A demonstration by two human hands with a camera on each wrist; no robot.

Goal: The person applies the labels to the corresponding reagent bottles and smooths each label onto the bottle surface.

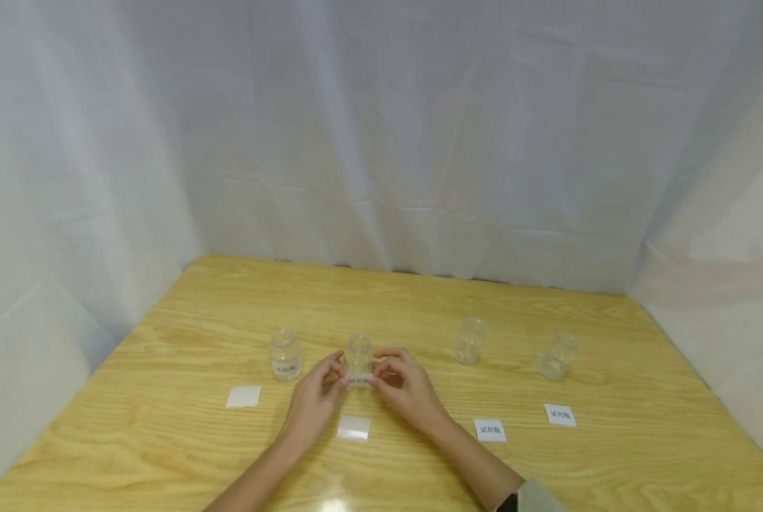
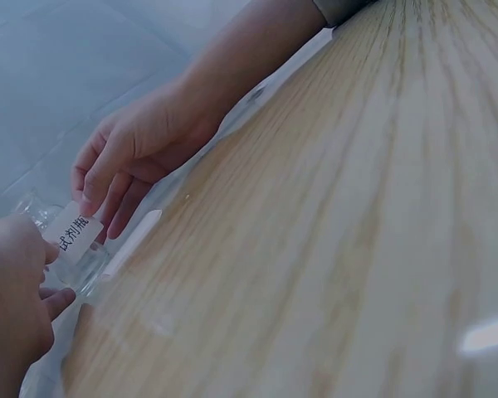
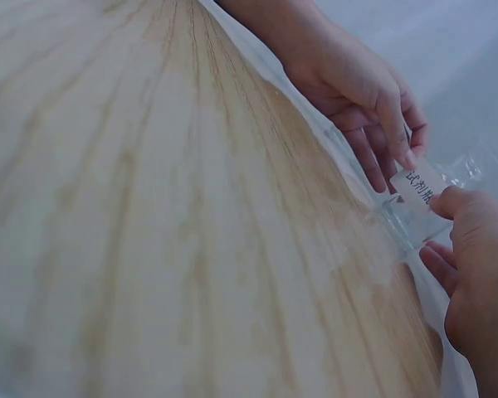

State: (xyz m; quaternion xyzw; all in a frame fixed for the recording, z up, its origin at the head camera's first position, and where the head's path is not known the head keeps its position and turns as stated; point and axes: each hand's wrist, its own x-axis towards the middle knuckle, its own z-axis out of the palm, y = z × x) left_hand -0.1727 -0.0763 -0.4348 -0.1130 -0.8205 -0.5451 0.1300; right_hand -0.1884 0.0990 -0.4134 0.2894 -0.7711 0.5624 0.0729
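Note:
A small clear glass bottle (image 1: 358, 347) stands on the table between my two hands. In front of its side is a white label (image 1: 359, 380) with dark printed characters, also seen in the left wrist view. My left hand (image 1: 313, 398) pinches the label's left end between thumb and fingers. At the opposite end, the thumb and fingers of my right hand (image 1: 410, 395) pinch it too. Whether the label touches the glass all along cannot be told. Just below the hands lies a shiny blank backing piece (image 1: 353, 428).
To the left stands a glass bottle (image 1: 285, 355) bearing a label, with a blank white piece (image 1: 243, 397) before it. On the right are two bare glass bottles, one nearer (image 1: 469, 341) and one farther (image 1: 557, 357). Two printed labels (image 1: 490, 430) (image 1: 559, 415) lie before them. White curtains (image 1: 407, 142) surround the table.

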